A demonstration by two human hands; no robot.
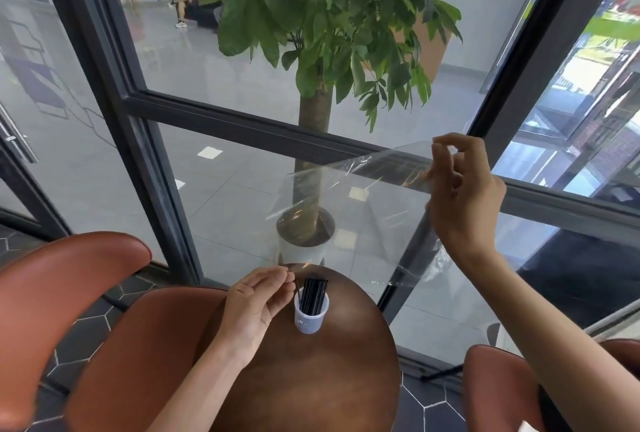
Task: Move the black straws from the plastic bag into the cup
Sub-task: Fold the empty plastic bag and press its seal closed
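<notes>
The black straws (313,296) stand in the cup (310,314) on the round brown counter (311,379). The left hand (254,303) is just beside the cup, its grip pinched on one thin straw at the rim. The right hand (462,189) is held high, its grip pinched on the clear plastic bag (349,210).

The left hand (254,300) sits low, palm turned inward, fingers (273,276) gently curled with thumb and forefinger tips nearly meeting. The right hand (464,189) is raised high on an extended forearm, wrist bent, its thumb and forefinger pinched together above the loosely folded remaining fingers.
</notes>
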